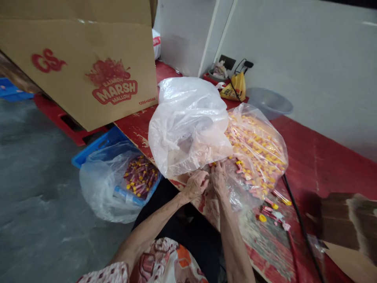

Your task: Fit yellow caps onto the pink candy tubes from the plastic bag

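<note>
At the table's front edge, my left hand [198, 182] is closed with curled fingers; whatever they hold is hidden. Close beside it, my right hand [219, 179] reaches to the lower edge of a white plastic bag [188, 114]. Its fingers are bent together near small yellow-capped pieces, and their tips are partly hidden. To the right lies a clear bag [256, 149] packed with small pink tubes with yellow caps. Several loose tubes [268, 210] and a yellow cap [262, 218] are scattered on the red tabletop [306, 157].
A blue crate [101, 143], lined with a clear bag of capped tubes, stands below on the left. A large carton [73, 51] rises behind it. A grey basin [269, 103] and a yellow packet [235, 88] are by the wall. A black cable [300, 220] crosses the table towards cardboard [347, 224].
</note>
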